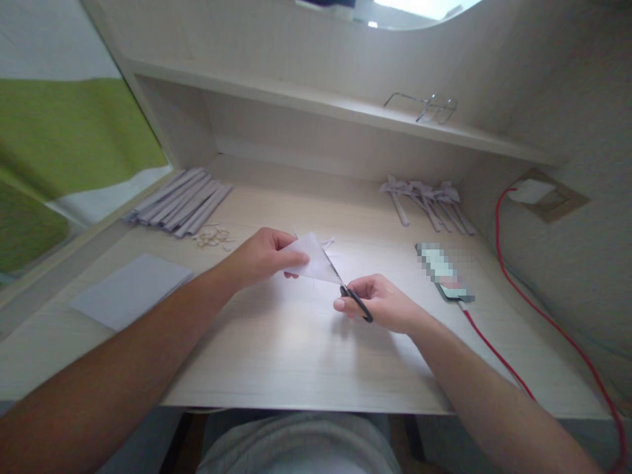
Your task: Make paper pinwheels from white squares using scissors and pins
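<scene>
My left hand pinches a folded white paper triangle just above the middle of the light wooden desk. My right hand grips black-handled scissors whose blades run up along the paper's right edge. Both hands hover close together over the desk.
A stack of folded grey paper strips and some rubber bands lie at the back left. A white sheet pile lies at the left front. Finished paper pieces lie at the back right, beside a phone on a red cable. Glasses rest on the shelf.
</scene>
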Demonstrator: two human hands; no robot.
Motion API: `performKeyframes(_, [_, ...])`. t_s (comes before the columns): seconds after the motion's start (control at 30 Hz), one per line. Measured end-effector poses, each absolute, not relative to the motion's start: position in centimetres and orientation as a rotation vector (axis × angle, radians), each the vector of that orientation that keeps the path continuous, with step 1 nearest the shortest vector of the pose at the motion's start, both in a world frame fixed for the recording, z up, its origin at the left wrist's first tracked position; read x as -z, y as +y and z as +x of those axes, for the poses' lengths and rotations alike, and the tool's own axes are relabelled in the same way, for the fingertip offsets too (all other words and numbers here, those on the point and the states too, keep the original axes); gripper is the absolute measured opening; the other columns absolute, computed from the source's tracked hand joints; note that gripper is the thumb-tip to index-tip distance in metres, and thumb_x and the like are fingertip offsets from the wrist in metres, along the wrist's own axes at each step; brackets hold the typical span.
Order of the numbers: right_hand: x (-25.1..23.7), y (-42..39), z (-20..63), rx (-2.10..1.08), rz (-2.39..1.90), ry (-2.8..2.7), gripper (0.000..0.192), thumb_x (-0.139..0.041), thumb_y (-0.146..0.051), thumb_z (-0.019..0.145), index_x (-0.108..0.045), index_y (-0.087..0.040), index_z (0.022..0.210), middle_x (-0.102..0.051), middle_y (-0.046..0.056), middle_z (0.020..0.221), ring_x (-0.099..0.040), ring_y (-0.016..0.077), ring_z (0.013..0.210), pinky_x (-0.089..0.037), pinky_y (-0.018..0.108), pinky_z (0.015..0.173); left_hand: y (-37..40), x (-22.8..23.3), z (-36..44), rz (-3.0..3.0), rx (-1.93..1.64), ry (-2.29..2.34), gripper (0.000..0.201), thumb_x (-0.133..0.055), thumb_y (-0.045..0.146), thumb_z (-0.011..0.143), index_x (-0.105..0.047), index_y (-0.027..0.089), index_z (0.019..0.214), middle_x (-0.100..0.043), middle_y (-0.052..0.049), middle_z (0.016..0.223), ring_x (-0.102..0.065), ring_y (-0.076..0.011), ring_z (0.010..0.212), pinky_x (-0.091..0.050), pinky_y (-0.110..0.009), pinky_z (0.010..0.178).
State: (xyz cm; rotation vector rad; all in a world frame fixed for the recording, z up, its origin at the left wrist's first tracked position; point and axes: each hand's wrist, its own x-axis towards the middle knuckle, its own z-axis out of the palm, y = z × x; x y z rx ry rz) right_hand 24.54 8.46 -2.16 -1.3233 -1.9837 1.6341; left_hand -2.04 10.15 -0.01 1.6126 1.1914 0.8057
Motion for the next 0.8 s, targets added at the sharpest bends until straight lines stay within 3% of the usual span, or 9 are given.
performKeyframes(0.47, [2.98, 8.71, 24.71, -1.574, -1.285, -1.965, 0.051, -0.078, -0.061, 0.079, -0.058, -0.018, 0.060, -0.048, -0.003, 0.059, -0.036, 0.0110, 0.056, -0.024, 0.029, 0.055, 10.60, 0.59, -2.11, 1.537, -0.842, 1.129, 0.034, -0.072, 0.041, 0.080, -0.070, 0.013, 0.062, -0.065, -0.003, 0.058, -0.055, -0.0130, 0.055, -0.038, -0.025, 0.056])
performKeyframes(0.8, [2.15, 8.28, 24.28, -1.653, -1.299, -1.982, 0.053, -0.075, -0.066, 0.079, -0.056, -0.018, 0.065, -0.041, -0.005, 0.058, -0.032, 0.0097, 0.053, -0.019, 0.028, 0.050, 10.51, 0.92, -2.03, 1.614, -0.748, 1.059, 0.038, -0.073, 0.045, 0.083, -0.071, 0.012, 0.064, -0.066, -0.003, 0.059, -0.055, -0.0128, 0.055, -0.038, -0.024, 0.054])
